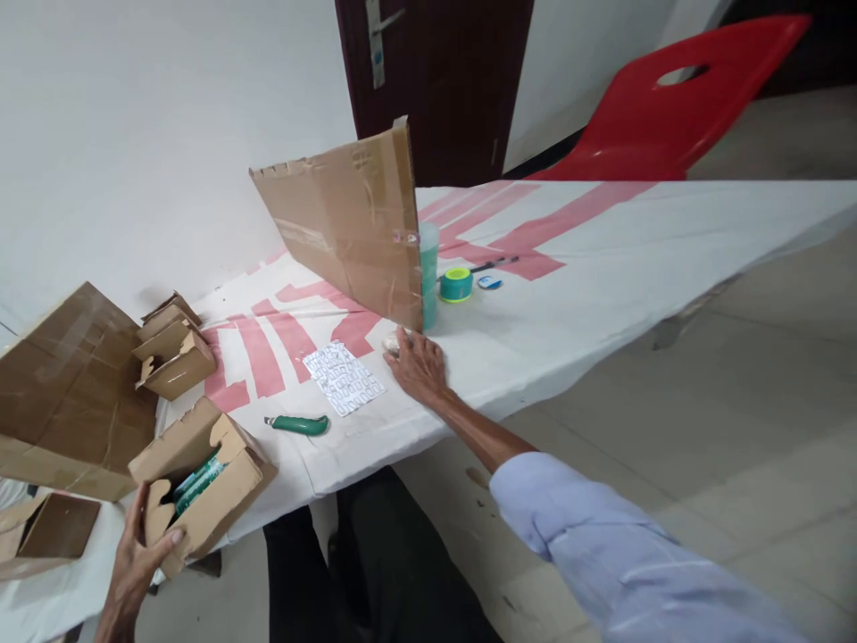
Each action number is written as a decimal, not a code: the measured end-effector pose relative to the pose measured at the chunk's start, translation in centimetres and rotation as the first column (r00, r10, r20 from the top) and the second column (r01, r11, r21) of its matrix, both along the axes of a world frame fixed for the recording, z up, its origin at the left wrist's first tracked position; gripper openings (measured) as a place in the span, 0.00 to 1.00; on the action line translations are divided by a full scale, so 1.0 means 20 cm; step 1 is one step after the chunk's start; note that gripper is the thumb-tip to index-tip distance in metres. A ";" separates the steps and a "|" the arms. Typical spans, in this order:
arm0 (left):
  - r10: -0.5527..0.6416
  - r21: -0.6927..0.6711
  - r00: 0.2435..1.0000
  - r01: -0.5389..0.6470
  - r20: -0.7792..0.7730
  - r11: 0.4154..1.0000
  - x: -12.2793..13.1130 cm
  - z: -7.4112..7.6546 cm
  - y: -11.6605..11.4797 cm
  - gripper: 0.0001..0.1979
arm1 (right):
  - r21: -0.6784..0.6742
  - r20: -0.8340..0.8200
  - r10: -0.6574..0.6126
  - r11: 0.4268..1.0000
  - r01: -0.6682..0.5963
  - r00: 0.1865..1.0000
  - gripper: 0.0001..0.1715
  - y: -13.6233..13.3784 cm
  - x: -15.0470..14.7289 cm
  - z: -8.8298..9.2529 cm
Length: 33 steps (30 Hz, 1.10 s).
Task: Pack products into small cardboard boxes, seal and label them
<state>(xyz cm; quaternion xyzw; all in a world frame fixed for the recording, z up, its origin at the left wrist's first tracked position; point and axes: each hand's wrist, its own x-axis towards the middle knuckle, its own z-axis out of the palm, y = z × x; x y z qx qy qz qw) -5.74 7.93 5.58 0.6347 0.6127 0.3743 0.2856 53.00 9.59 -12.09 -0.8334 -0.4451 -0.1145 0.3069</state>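
Note:
My left hand (137,554) grips the near left side of an open cardboard box (231,500), thumb on its front wall and fingers at its flap. Inside the box lie green packed items (197,482), partly covered by the flaps. My right hand (421,366) rests on the table by the lower corner of an upright cardboard panel (348,223). Its fingers are bent over a small whitish thing (390,342) too blurred to name. Between my hands are a sheet of printed stickers (344,378) and a green utility knife (298,425).
Behind the panel stand a translucent green cylinder (429,277), a roll of tape (456,285) and a dark pen-like stick (494,265). Small cardboard boxes (178,362) and a large cardboard piece (80,393) occupy the left. A red chair (669,107) stands beyond the table (603,313).

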 end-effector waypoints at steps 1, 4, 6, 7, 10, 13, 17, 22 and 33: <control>-0.002 -0.002 1.000 0.002 -0.009 1.000 0.01 0.00 0.00 0.59 | -0.005 0.012 0.000 1.000 0.000 1.000 0.40 0.00 0.00 0.00; -0.019 -0.033 0.999 0.019 -0.026 0.999 0.03 0.02 -0.02 0.60 | -0.030 0.044 0.000 1.000 0.001 0.999 0.39 -0.01 0.00 -0.01; -0.010 -0.039 1.000 0.010 -0.021 0.999 0.04 0.02 -0.02 0.62 | -0.048 0.057 0.000 0.999 0.003 0.998 0.39 -0.02 -0.01 -0.01; 0.000 -0.035 1.000 0.000 -0.020 0.999 0.04 0.01 -0.02 0.63 | -0.053 0.061 0.000 0.999 0.003 0.998 0.39 -0.02 -0.01 -0.02; 0.004 -0.012 1.000 -0.004 -0.024 1.000 0.03 -0.02 -0.01 0.64 | -0.055 0.074 -0.004 0.998 0.009 0.997 0.38 -0.02 -0.01 -0.03; -0.022 0.014 0.998 0.023 -0.052 1.000 0.00 -0.05 0.00 0.63 | -0.038 0.100 -0.007 0.999 0.011 0.995 0.37 -0.01 -0.01 -0.04; -0.050 0.044 0.995 0.054 -0.090 0.998 -0.03 -0.08 0.00 0.61 | -0.022 0.133 -0.004 1.000 0.007 0.991 0.36 -0.01 -0.01 -0.06; -0.028 0.079 0.998 0.033 -0.058 0.996 -0.03 -0.09 -0.01 0.59 | -0.043 0.147 -0.012 0.999 0.018 0.989 0.35 -0.01 -0.01 -0.07; -0.063 0.106 0.996 0.069 -0.063 0.992 -0.03 -0.12 -0.01 0.60 | -0.023 0.144 0.013 1.000 -0.010 0.989 0.37 -0.03 0.01 -0.13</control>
